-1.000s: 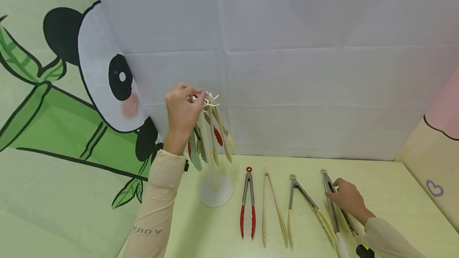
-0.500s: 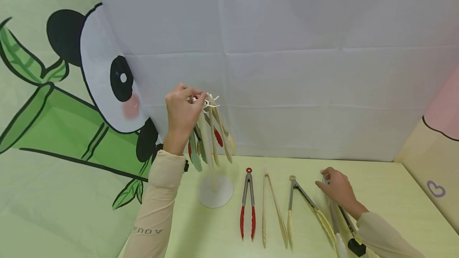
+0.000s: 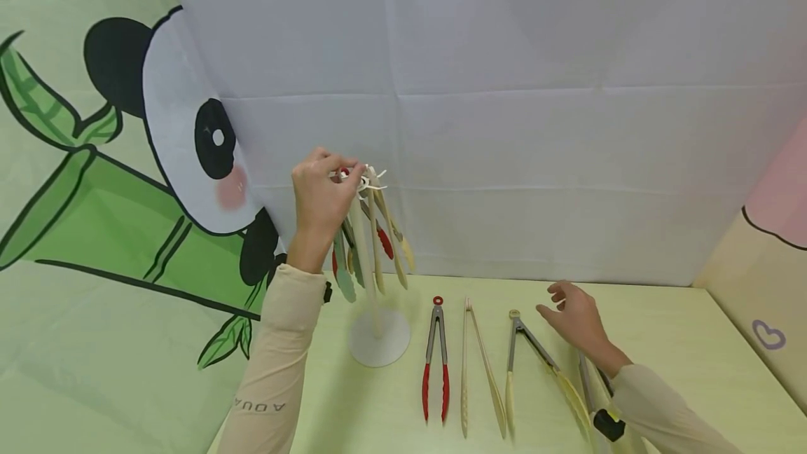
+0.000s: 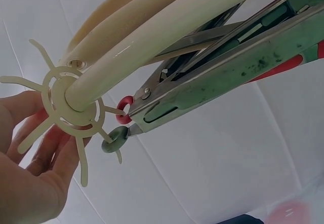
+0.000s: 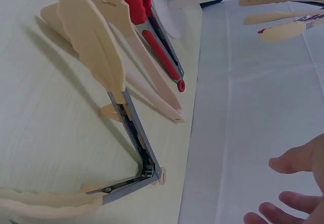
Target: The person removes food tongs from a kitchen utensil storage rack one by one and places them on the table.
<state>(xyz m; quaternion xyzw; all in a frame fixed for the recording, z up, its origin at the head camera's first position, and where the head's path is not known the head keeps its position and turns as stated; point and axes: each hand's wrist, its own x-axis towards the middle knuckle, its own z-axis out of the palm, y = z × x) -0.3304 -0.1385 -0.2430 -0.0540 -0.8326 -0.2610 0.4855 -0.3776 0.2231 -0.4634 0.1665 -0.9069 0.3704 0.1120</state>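
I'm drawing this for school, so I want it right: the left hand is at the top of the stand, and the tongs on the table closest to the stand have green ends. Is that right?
Not quite: those tongs have red ends, not green, as the head view shows. The left hand is at the top of the stand.

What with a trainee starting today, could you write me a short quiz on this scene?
1. True or false: the left hand holds the top of the stand.
2. Which tongs lie nearest the stand's base on the table?
A) yellow tongs
B) red tongs
C) beige tongs
3. What, if anything, does the right hand hold?

Key:
1. True.
2. B.
3. Nothing; its fingers are empty.
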